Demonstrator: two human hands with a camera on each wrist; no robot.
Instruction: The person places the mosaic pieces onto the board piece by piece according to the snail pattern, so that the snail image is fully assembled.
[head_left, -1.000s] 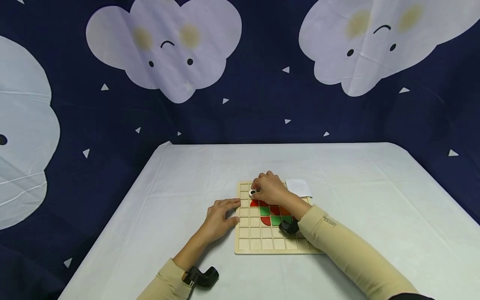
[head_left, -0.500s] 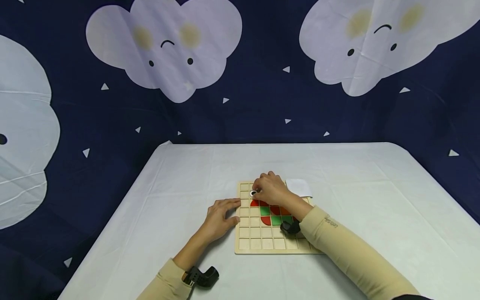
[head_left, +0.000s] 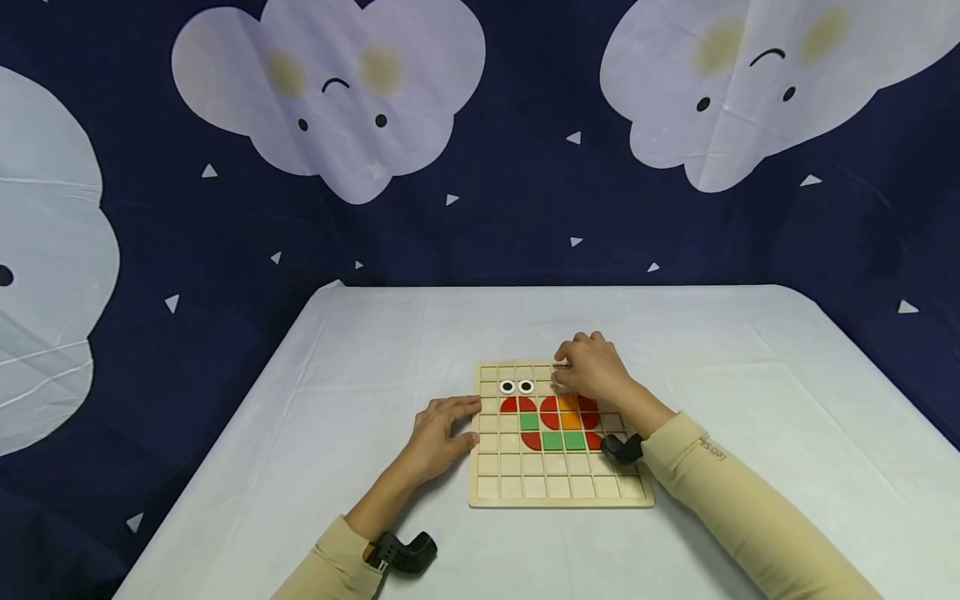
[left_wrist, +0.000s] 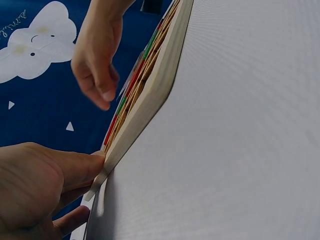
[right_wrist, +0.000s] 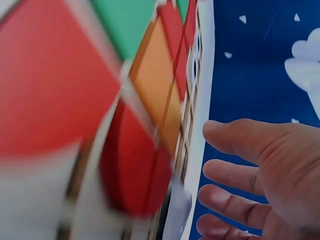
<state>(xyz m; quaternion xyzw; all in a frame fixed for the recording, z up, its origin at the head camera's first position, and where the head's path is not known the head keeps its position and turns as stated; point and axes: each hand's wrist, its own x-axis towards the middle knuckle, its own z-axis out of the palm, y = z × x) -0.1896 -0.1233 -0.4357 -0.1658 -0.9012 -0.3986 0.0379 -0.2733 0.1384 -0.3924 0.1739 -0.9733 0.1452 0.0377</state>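
A square wooden grid board lies on the table with coloured tiles in its cells. Two round eye tiles sit side by side near its top left. Below them are red tiles, green tiles and an orange tile. My left hand touches the board's left edge with fingers extended; its thumb rests at the edge in the left wrist view. Over the board's upper right is my right hand, its fingers spread apart and holding nothing visible in the right wrist view.
White cloth covers the table. A dark blue backdrop with clouds hangs behind it. In the right wrist view a white flat item lies by the board's far side. A black wrist camera sits on the left wrist.
My right hand has let go of the eye tile and moved right across the board. Both eye tiles are now uncovered, as are the red and orange tiles. The left hand has stayed still.
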